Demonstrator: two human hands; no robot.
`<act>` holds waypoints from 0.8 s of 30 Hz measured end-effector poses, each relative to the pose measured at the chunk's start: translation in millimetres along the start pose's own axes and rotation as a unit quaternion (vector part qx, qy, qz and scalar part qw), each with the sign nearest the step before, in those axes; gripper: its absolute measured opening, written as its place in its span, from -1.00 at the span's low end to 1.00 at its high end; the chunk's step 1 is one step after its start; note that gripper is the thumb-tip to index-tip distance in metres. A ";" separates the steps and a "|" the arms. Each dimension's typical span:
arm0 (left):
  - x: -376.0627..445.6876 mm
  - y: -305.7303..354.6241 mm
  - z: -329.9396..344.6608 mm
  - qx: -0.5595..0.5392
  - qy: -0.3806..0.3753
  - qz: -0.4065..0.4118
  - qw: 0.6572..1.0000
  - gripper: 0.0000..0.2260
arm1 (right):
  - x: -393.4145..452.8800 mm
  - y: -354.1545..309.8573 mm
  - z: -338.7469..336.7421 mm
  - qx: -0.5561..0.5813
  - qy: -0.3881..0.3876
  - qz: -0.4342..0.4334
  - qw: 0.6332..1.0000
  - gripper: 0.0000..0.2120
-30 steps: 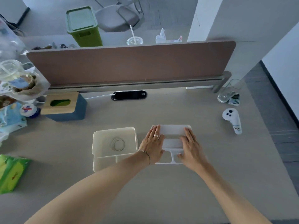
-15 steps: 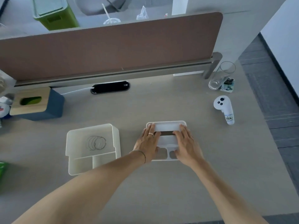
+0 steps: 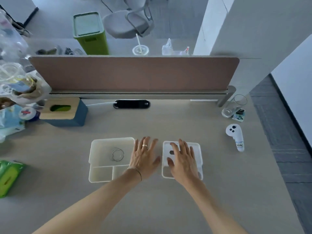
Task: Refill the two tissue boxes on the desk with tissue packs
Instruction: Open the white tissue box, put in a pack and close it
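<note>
A white tissue box base (image 3: pixel 101 159) lies open on the desk, a wire spring inside it and small compartments at its near end. To its right lies the box's white lid (image 3: pixel 197 147) with a dark slot. My right hand (image 3: pixel 183 161) rests flat on the lid, fingers spread. My left hand (image 3: pixel 145 157) hovers with fingers apart between the base and the lid, holding nothing. A blue tissue box with a wooden top (image 3: pixel 65 112) stands at the back left, green showing in its slot. A green tissue pack (image 3: pixel 8 178) lies at the left edge.
A brown divider panel (image 3: pixel 135 73) closes the desk's far side, with a black cable port (image 3: pixel 131 104) below it. A white controller (image 3: pixel 235 137) and a glass (image 3: pixel 233 106) sit at the right. Bags and packets (image 3: pixel 15 92) crowd the back left corner. The desk's right edge drops to floor.
Both hands were on the lid; my left hand has come off it and now sits between lid and base. The lid has shifted right, apart from the base.
</note>
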State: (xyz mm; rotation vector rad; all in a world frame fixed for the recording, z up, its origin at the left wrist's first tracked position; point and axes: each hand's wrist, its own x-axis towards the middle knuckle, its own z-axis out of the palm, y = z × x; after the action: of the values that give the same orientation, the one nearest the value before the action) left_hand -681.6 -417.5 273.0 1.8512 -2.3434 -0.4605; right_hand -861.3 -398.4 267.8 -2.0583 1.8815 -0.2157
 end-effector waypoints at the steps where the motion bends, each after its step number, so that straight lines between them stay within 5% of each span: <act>1: -6.2 -12.2 -7.3 0.001 0.008 -0.015 1.000 -0.43 | 1.5 -14.7 0.3 -0.007 -0.001 -0.014 1.000 -0.43; 24: -222.6 -337.3 -107.7 -0.029 0.047 -0.323 0.945 -0.32 | 26.5 -410.1 111.4 -0.057 -0.083 -0.252 0.962 -0.35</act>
State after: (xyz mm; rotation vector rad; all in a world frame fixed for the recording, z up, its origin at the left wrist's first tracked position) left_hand -283.8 -289.6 291.6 2.5204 -1.5916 -0.4739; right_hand -437.4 -382.3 304.3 -2.5179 1.2724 -0.0531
